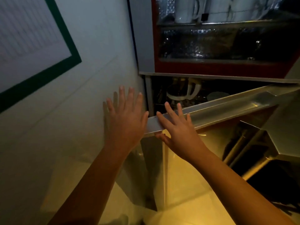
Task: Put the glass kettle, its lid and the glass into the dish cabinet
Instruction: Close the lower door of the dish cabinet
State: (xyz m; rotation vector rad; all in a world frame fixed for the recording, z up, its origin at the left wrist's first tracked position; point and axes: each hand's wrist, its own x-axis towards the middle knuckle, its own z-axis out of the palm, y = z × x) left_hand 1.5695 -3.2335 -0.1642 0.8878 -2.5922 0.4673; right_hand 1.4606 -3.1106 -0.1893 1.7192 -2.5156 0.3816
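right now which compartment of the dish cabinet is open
The lower compartment: its grey door stands swung out under the right hand, with the glass kettle inside. The red-framed upper compartment is shut behind glass.

A pale wall (100, 46) filled the left side. On it hung a white sheet (27, 30) ruled with faint lines, tilted in view and edged by a dark green border (76, 51). At top right, white mugs (186, 10) stood in a row, handles showing, with a small black object (204, 17) among them. Below, the floor (186, 200) of pale tiles glowed yellow. At lower right, steel bars (248, 153) ran slantwise beneath a flat steel surface (285, 127), with dark shadow beneath them.
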